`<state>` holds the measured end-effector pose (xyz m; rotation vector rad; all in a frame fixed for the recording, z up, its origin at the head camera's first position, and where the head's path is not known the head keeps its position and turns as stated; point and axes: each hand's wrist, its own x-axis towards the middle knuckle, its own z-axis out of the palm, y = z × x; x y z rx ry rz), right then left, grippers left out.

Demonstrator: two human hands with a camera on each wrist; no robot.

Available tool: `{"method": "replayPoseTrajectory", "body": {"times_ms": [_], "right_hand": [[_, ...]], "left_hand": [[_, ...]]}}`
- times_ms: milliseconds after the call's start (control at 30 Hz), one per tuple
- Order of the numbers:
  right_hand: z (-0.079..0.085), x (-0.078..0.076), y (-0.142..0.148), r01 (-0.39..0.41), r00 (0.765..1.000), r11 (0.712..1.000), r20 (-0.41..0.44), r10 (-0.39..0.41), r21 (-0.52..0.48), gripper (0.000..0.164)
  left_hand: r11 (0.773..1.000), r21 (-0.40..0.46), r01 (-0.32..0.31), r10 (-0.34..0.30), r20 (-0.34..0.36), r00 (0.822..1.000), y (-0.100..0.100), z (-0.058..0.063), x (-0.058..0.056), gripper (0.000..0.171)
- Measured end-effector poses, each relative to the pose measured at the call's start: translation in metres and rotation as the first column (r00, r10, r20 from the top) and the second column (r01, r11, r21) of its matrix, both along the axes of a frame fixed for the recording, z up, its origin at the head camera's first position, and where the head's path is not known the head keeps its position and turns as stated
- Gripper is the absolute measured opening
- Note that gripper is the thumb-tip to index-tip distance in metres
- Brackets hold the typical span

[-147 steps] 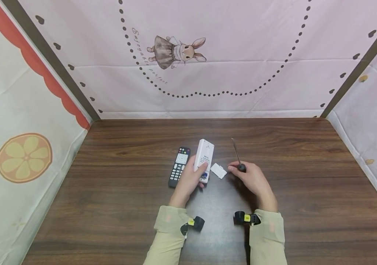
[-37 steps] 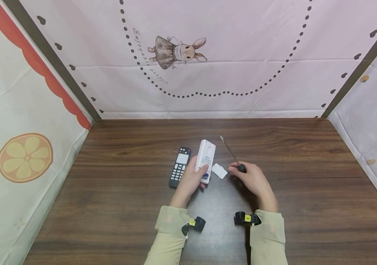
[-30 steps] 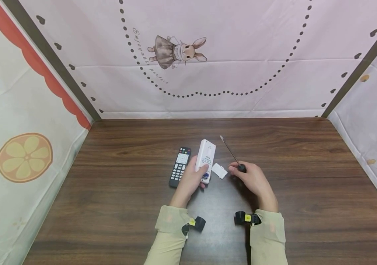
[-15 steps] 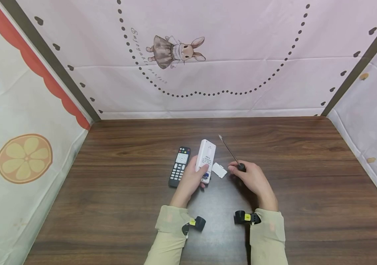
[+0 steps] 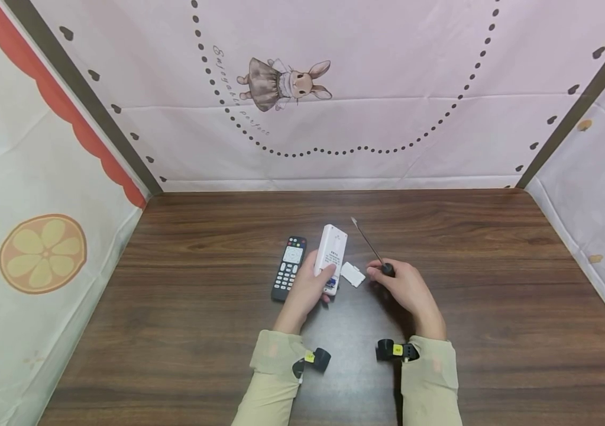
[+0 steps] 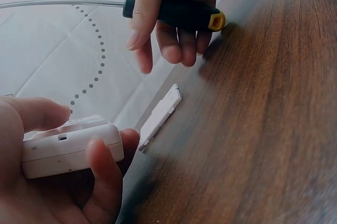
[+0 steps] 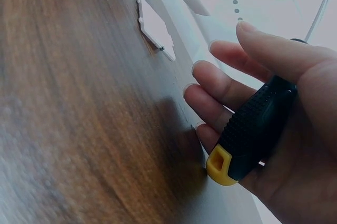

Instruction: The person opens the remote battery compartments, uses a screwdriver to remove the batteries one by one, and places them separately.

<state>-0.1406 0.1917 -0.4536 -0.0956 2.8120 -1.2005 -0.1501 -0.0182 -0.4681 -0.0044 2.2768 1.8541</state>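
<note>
Back side up, a white remote control [image 5: 332, 244] is gripped by my left hand [image 5: 302, 291], its thumb across the lower part near the uncovered battery compartment. The left wrist view shows the end face of that remote control [image 6: 68, 153] between thumb and curled fingers. My right hand [image 5: 410, 290] holds a screwdriver [image 5: 368, 241], its shaft slanting up and to the left. In the right wrist view the black handle [image 7: 263, 126] with a yellow end lies across the palm under the thumb. A white battery cover [image 5: 353, 275] lies on the table between both hands.
A black remote control [image 5: 293, 255] lies buttons up just left of my left hand, partly hidden by it. The wooden table [image 5: 201, 331] meets a printed cloth wall [image 5: 387, 118] behind, with more cloth at both sides.
Since the earliest frame the screwdriver's tip has swung left, toward the white remote control. Over the last second both hands and the battery cover have stayed in place.
</note>
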Motion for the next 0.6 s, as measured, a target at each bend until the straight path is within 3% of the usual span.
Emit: {"method": "replayPoseTrajectory", "body": {"times_ms": [600], "right_hand": [[-0.001, -0.0006, 0.0015, -0.003, 1.0, 1.0, -0.009, 0.003, -0.008, 0.027]], "left_hand": [[1.0, -0.012, 0.002, -0.002, -0.004, 1.0, 0.0002, 0.0002, -0.0008, 0.048]]}}
